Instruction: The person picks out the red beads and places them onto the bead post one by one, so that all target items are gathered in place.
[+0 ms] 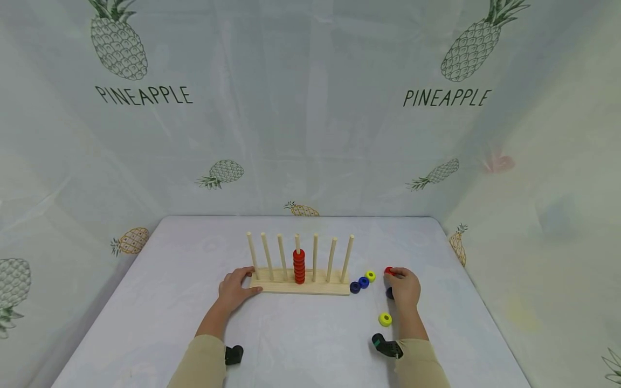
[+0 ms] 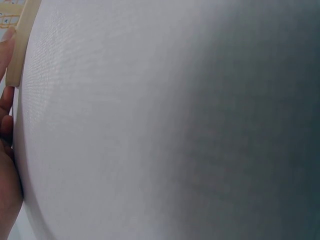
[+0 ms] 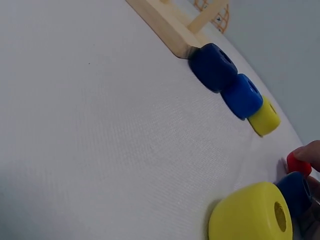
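Observation:
In the head view a wooden peg rack with several upright pegs stands on the table. A stack of red beads fills most of its middle peg. My left hand grips the rack's left end, thumb along the front edge and fingers at the back. Off to the right, my right hand pinches a red bead between thumb and fingertips, low over the table. The right wrist view shows this red bead beside a dark blue bead, which the hand partly covers in the head view.
Near the rack's right end, a dark blue bead, a blue bead and a yellow bead lie in a row. Another yellow bead lies closer to the right wrist. A pineapple-print cloth hangs behind the white table.

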Motion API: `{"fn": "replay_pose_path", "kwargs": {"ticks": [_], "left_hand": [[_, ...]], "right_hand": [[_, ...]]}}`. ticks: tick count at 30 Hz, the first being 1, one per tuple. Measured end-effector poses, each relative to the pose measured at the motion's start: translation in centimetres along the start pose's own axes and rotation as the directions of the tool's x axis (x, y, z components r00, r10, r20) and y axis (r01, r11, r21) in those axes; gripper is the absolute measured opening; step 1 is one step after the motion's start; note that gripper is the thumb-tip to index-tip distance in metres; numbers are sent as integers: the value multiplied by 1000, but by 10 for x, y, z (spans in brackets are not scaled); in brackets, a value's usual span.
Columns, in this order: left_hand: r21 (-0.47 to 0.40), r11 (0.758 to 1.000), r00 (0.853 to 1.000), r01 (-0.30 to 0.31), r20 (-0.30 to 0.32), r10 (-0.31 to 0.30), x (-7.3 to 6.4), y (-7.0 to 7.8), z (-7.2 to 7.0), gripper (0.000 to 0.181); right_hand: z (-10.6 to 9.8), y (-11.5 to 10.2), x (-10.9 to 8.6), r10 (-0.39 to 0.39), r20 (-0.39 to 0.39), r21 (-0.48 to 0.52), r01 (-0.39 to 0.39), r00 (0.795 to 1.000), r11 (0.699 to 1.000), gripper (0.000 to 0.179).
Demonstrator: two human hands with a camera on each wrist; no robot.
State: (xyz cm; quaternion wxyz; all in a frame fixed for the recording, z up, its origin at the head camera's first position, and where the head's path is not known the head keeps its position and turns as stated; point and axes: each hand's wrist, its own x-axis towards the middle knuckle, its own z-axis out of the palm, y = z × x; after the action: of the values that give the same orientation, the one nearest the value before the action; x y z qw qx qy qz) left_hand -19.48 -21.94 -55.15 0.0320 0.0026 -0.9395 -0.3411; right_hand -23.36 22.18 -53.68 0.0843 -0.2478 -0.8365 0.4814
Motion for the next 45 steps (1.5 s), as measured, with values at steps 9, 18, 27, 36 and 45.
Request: {"fn": "replay_pose_path", "kwargs": {"ticks": [9, 18, 27, 36, 45], "left_hand": [[-4, 1000, 1000, 2, 2, -2, -1, 0, -1, 65], [-8, 1000, 1000, 8, 3, -8, 0, 0, -2, 64], [3, 1000, 1000, 7, 1, -7, 0, -1, -1, 64], [16, 1000, 1000, 3, 4, -3, -2, 2, -2, 66], [13, 1000, 1000, 6, -3, -6, -3, 3, -2, 65]], "right_hand": [[-2, -7, -1, 55, 59, 45, -58, 997, 997, 25], [-8, -20, -5, 27, 44, 38, -29, 999, 999, 26], [-18, -35, -9, -82, 38, 92, 78, 996, 993, 29], [-25, -55, -24, -124, 81, 107, 115, 989, 988, 35], [-27, -77, -38, -174, 121, 99, 163, 977, 982, 35]]}}
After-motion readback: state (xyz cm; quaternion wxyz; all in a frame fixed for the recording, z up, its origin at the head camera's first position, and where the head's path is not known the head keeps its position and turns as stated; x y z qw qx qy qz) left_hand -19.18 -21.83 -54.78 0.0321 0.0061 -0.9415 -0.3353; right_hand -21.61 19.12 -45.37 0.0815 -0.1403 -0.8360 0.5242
